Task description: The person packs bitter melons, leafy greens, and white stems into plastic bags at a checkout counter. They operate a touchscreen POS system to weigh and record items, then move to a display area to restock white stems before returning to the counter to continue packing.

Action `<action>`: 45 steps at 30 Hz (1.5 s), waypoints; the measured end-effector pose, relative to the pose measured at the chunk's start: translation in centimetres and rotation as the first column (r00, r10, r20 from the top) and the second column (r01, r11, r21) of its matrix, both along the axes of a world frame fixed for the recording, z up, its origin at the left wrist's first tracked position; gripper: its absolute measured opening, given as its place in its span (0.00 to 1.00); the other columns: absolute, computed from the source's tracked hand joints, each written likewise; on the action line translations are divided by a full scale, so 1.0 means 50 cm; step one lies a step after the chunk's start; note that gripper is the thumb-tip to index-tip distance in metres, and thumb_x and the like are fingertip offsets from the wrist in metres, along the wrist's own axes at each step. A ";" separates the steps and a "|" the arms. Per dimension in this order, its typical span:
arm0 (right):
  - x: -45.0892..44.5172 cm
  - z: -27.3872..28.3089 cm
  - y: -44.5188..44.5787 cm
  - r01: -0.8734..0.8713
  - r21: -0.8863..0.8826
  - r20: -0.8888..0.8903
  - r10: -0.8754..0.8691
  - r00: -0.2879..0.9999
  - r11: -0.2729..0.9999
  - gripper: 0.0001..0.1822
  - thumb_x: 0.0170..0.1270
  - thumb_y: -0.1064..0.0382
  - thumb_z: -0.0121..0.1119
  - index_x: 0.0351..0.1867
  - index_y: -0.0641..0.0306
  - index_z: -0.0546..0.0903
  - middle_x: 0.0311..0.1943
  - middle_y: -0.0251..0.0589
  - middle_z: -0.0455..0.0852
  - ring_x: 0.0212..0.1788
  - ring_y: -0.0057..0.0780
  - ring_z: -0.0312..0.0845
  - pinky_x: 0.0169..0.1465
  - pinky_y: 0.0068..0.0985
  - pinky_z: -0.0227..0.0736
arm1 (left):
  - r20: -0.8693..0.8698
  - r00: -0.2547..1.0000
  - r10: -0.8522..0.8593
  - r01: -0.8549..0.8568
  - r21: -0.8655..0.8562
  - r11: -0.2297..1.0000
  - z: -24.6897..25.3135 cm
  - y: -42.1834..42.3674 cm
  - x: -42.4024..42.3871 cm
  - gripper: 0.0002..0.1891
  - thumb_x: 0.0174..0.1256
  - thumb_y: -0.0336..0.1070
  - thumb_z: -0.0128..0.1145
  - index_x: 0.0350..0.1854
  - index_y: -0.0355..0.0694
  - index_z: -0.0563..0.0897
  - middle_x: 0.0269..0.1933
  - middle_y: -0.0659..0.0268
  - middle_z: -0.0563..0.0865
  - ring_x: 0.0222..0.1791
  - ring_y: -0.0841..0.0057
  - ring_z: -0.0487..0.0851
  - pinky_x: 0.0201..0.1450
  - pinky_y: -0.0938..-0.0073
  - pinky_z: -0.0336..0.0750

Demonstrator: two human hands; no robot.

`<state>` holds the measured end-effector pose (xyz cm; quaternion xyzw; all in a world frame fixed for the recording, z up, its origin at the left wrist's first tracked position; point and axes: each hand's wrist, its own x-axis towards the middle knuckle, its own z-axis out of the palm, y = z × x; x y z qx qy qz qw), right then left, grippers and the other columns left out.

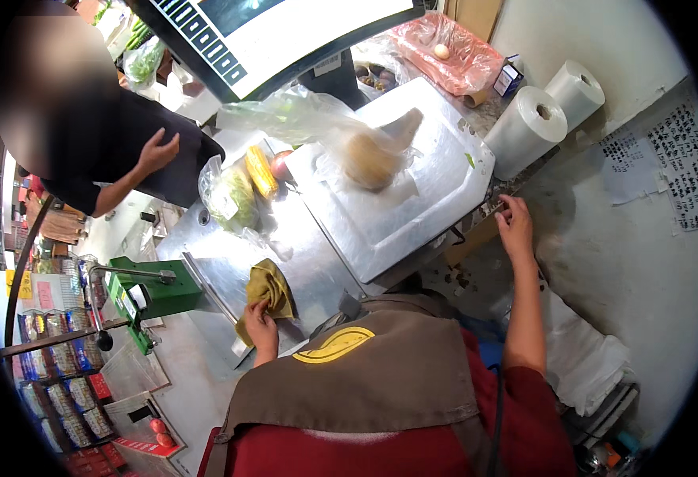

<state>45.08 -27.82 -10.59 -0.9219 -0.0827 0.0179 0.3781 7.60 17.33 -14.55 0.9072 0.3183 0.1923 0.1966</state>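
Observation:
My left hand (261, 327) holds a yellow-brown cloth (269, 288) on the metal counter (310, 262). To the right, my right hand (514, 223) hangs over the counter's edge with its fingers apart and nothing in them. A blurred plastic bag with a brownish item (372, 158) in it is over the white scale plate (349, 229). Left of the plate lie a bagged green leafy vegetable (235, 200), an ear of corn (261, 173) and a round reddish item (281, 165). A scrap of green leaf (470, 160) lies on the plate.
A monitor (325, 45) rises behind the plate. Two plastic bag rolls (527, 131) stand at the right, beside a pink-lined tray (438, 59) with an egg. A green metal device (158, 289) is at the counter's left end. Another person (140, 143) stands across the counter.

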 end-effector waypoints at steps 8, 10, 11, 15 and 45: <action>0.108 -0.029 0.018 -0.114 -0.086 0.173 0.127 0.977 0.990 0.20 0.53 0.73 0.64 0.50 0.65 0.77 0.52 0.47 0.77 0.52 0.50 0.75 0.54 0.38 0.73 | 0.320 0.926 -0.198 0.330 -0.437 0.837 0.247 -0.083 0.460 0.34 0.56 0.37 0.68 0.66 0.37 0.72 0.66 0.60 0.75 0.67 0.67 0.71 0.65 0.64 0.68; 0.115 -0.018 0.018 -0.149 -0.130 0.072 0.159 0.985 0.980 0.16 0.54 0.72 0.64 0.45 0.65 0.78 0.49 0.46 0.78 0.52 0.49 0.75 0.53 0.38 0.73 | 0.322 0.919 -0.229 0.363 -0.459 0.811 0.256 -0.093 0.573 0.40 0.56 0.38 0.67 0.72 0.37 0.64 0.69 0.56 0.72 0.70 0.66 0.68 0.73 0.62 0.56; 0.114 -0.012 0.015 -0.167 -0.153 0.019 0.172 0.985 0.974 0.13 0.54 0.72 0.63 0.42 0.65 0.78 0.48 0.46 0.79 0.52 0.49 0.75 0.52 0.38 0.73 | 0.348 0.903 -0.251 0.415 -0.562 0.716 0.274 -0.100 0.627 0.39 0.57 0.39 0.67 0.71 0.36 0.64 0.69 0.56 0.72 0.67 0.67 0.69 0.72 0.65 0.58; 0.094 -0.007 -0.007 -0.187 -0.126 0.087 0.199 0.976 0.974 0.09 0.53 0.71 0.66 0.34 0.66 0.78 0.43 0.44 0.80 0.48 0.47 0.77 0.49 0.35 0.73 | 0.447 0.879 -0.162 0.470 -0.763 0.444 0.311 -0.138 0.725 0.25 0.64 0.38 0.64 0.61 0.34 0.75 0.56 0.62 0.81 0.58 0.70 0.77 0.66 0.71 0.64; -0.480 0.158 0.732 -0.716 0.656 -0.062 0.962 0.266 0.240 0.20 0.59 0.62 0.61 0.54 0.61 0.80 0.55 0.47 0.79 0.54 0.43 0.78 0.59 0.33 0.69 | 0.422 0.883 -0.206 0.328 -0.239 0.914 0.321 -0.022 0.029 0.13 0.59 0.34 0.61 0.45 0.37 0.79 0.42 0.61 0.80 0.47 0.62 0.77 0.54 0.66 0.71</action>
